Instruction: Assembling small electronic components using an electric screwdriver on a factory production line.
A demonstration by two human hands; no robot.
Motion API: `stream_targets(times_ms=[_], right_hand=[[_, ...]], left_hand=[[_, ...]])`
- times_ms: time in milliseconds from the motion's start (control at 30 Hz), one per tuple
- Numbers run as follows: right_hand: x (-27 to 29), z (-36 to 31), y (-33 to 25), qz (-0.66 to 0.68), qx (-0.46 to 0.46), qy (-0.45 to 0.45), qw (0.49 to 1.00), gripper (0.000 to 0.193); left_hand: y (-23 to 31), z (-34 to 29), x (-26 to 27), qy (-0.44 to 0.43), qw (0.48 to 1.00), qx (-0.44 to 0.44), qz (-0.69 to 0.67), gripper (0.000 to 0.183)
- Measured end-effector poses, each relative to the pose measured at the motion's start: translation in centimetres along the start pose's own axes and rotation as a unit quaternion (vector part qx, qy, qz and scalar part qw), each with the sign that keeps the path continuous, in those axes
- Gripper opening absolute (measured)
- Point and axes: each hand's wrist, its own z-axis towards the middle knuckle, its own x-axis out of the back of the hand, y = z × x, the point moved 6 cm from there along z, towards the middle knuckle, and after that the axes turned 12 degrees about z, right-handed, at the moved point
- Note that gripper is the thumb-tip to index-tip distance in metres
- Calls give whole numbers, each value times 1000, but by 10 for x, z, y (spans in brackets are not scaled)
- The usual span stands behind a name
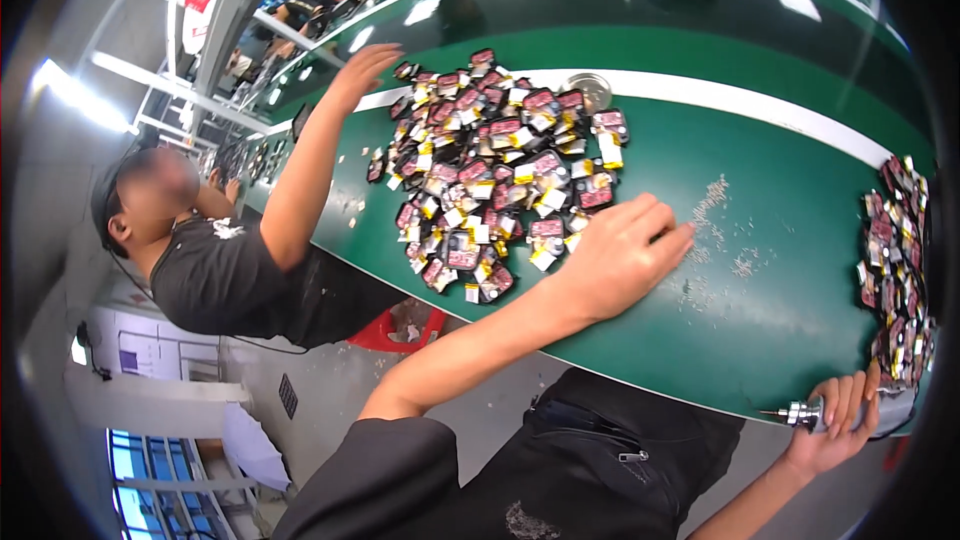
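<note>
Fingers of the right hand (845, 412) are wrapped around the grey body of an electric screwdriver (818, 414), near the table's front edge at the right; its thin bit points left. The left hand (622, 258) reaches over the table with its fingers curled and drawn close together, their tips beside a loose scatter of tiny screw-like pieces (712, 202); whether they pinch one cannot be told. Left of that hand, and partly behind it, spreads a heap of small black-cased electronic units (505, 165) with reddish faces and white-and-yellow tabs. A round metal dish (588, 92) sits at the heap's far edge. Another heap of similar units (893, 265) lies at the right end of the green worktable (790, 325), beyond the screwdriver. Past the white rail (750, 112) runs a further green surface. On the left, a co-worker (235, 265) in a dark shirt extends a hand (368, 70) near the first heap. Below that arm, a red stool (400, 335) stands partly hidden.
</note>
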Motion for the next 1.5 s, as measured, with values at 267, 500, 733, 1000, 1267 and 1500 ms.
stream_targets(times_ms=[267, 500, 733, 1000, 1267, 1500], right_hand=[[2, 4, 5, -12, 2, 6, 1000, 11], [-8, -3, -1, -13, 25, -7, 1000, 12], [-49, 9, 41, 31, 62, -21, 997, 12], [-71, 2, 48, -19, 93, -51, 994, 9], [-63, -1, 46, -9, 85, -48, 995, 10], [-67, 5, 50, -43, 84, -49, 994, 10]], left_hand=[[-3, -4, 10, 27, 999, -4, -18, 18], [26, 0, 15, 13, 964, 72, -254, 14], [75, -12, 8, -74, 805, 249, -533, 2], [107, -29, -17, -103, 629, 322, -700, 26], [112, -29, -19, -121, 623, 310, -708, 26], [104, -23, -20, -132, 617, 299, -716, 26]])
